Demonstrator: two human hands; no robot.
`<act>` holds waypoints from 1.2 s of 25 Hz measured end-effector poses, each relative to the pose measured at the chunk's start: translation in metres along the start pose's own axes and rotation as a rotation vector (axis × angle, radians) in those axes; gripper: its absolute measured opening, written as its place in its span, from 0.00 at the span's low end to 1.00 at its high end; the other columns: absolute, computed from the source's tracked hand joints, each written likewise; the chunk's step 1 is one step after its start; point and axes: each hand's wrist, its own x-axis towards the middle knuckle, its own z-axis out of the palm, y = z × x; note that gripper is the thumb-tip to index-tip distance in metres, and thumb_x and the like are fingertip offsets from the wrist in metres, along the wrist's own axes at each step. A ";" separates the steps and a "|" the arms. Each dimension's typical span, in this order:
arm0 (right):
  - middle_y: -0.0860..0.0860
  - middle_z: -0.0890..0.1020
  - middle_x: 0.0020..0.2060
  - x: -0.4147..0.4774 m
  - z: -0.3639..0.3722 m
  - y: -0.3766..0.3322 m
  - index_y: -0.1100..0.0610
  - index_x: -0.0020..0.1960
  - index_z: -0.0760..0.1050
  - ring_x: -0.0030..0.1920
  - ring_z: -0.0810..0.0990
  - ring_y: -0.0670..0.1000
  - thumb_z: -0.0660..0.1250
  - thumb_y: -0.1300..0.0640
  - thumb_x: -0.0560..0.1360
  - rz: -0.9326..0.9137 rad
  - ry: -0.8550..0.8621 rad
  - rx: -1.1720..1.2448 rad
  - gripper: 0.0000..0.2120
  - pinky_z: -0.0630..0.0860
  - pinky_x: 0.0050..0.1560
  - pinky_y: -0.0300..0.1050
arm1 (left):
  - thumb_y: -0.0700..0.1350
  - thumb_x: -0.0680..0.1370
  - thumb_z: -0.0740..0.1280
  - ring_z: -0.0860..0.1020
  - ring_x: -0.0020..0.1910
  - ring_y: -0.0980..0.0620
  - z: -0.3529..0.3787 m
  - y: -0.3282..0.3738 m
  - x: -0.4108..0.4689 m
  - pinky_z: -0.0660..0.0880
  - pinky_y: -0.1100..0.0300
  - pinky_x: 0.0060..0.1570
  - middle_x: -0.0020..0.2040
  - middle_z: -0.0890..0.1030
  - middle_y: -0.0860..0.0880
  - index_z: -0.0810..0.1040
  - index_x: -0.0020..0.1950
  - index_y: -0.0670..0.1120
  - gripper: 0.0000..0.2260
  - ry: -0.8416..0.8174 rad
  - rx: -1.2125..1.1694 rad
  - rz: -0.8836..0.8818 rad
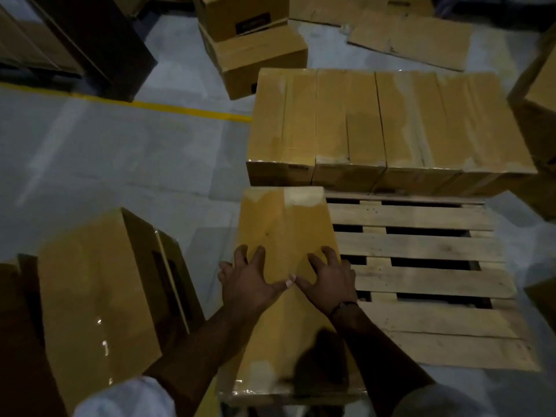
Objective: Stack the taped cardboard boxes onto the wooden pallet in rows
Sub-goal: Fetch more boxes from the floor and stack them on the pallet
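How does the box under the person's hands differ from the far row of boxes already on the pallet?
The box under the hands sits alone at the near left of the wooden pallet; the far row of boxes stands side by side along the far edge. Left hand and right hand press flat on the near box; nothing touches the row. Both are brown cardboard, taped on top.

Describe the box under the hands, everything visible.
The box is a long brown cardboard carton, its top seam and ends sealed with clear glossy tape. It lies flat along the pallet's left edge, its far end by the back row. The left hand and right hand press spread on its top.
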 end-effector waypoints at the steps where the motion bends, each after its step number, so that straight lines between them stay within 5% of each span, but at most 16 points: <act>1: 0.51 0.59 0.78 0.021 0.013 0.000 0.42 0.75 0.66 0.68 0.65 0.65 0.58 0.25 0.72 0.002 0.029 0.014 0.36 0.67 0.67 0.61 | 0.84 0.63 0.58 0.62 0.70 0.34 0.013 -0.005 0.021 0.64 0.38 0.68 0.79 0.57 0.48 0.61 0.78 0.61 0.48 0.029 -0.015 0.010; 5: 0.51 0.56 0.78 0.090 0.068 0.002 0.42 0.76 0.64 0.70 0.62 0.64 0.61 0.27 0.72 -0.006 0.111 0.058 0.37 0.65 0.70 0.61 | 0.82 0.61 0.62 0.59 0.73 0.33 0.066 -0.031 0.101 0.61 0.38 0.71 0.81 0.54 0.48 0.58 0.80 0.60 0.52 0.043 -0.067 0.058; 9: 0.49 0.42 0.81 0.117 0.113 0.009 0.40 0.80 0.50 0.78 0.46 0.66 0.66 0.31 0.73 -0.045 -0.081 0.025 0.43 0.57 0.74 0.67 | 0.74 0.66 0.72 0.55 0.76 0.31 0.106 -0.060 0.136 0.63 0.39 0.72 0.82 0.50 0.46 0.54 0.82 0.58 0.51 -0.046 -0.089 0.119; 19: 0.52 0.29 0.79 0.004 0.165 0.018 0.42 0.81 0.37 0.78 0.32 0.66 0.71 0.28 0.67 -0.107 -0.245 -0.085 0.58 0.65 0.70 0.71 | 0.66 0.69 0.75 0.54 0.76 0.27 0.146 -0.100 0.012 0.68 0.38 0.69 0.81 0.30 0.46 0.39 0.83 0.58 0.57 -0.301 0.223 0.266; 25: 0.60 0.25 0.75 -0.023 0.191 0.020 0.41 0.80 0.34 0.78 0.49 0.67 0.76 0.30 0.62 0.076 -0.151 0.127 0.64 0.69 0.71 0.61 | 0.53 0.73 0.78 0.77 0.64 0.36 0.157 -0.114 0.002 0.79 0.46 0.58 0.79 0.25 0.43 0.41 0.83 0.59 0.54 -0.243 0.152 0.198; 30: 0.62 0.30 0.77 -0.022 0.188 0.020 0.41 0.81 0.41 0.77 0.51 0.66 0.75 0.30 0.64 -0.004 -0.090 0.066 0.60 0.69 0.71 0.59 | 0.56 0.72 0.78 0.80 0.62 0.39 0.163 -0.126 -0.001 0.80 0.49 0.56 0.80 0.27 0.42 0.43 0.83 0.58 0.52 -0.207 0.157 0.196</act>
